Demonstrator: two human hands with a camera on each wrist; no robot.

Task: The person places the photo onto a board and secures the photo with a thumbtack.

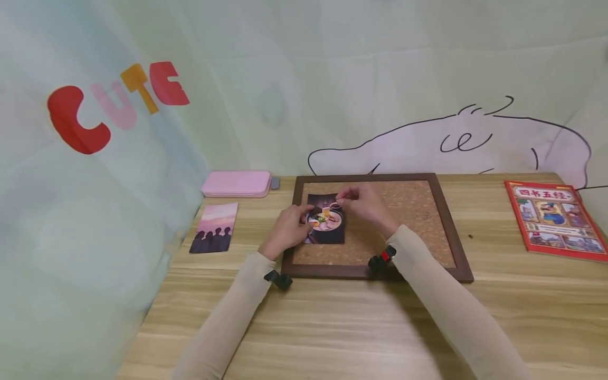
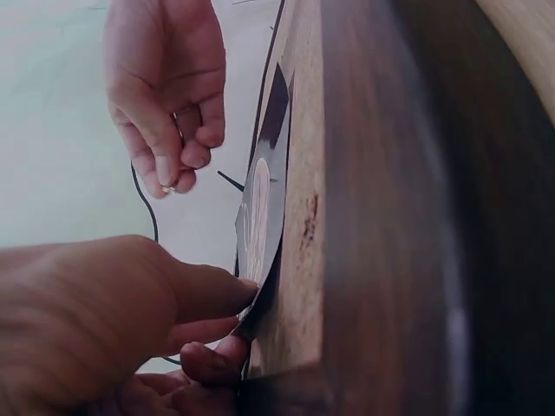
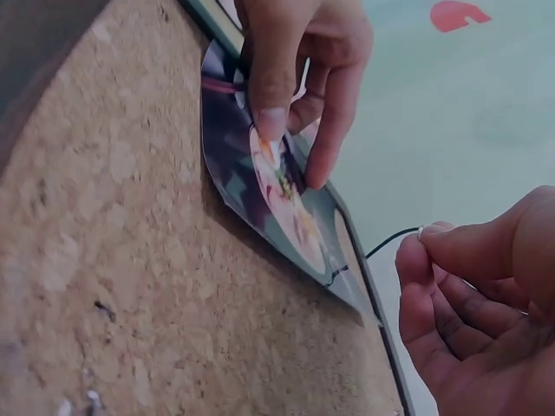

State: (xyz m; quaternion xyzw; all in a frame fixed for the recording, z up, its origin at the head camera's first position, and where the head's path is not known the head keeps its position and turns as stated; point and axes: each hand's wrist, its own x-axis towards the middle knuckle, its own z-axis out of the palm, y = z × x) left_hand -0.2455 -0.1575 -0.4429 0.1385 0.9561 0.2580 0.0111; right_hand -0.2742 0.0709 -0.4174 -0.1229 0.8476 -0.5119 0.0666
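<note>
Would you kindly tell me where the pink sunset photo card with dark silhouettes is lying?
In the head view, the pink sunset photo card lies on the wooden table, left of the brown-framed cork board and just in front of the pink case.

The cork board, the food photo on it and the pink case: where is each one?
cork board (image 1: 408,211): head view, on bare cork right of the photo.
food photo (image 1: 328,232): head view, on its dark lower part.
pink case (image 1: 236,183): head view, on the middle of its lid.
</note>
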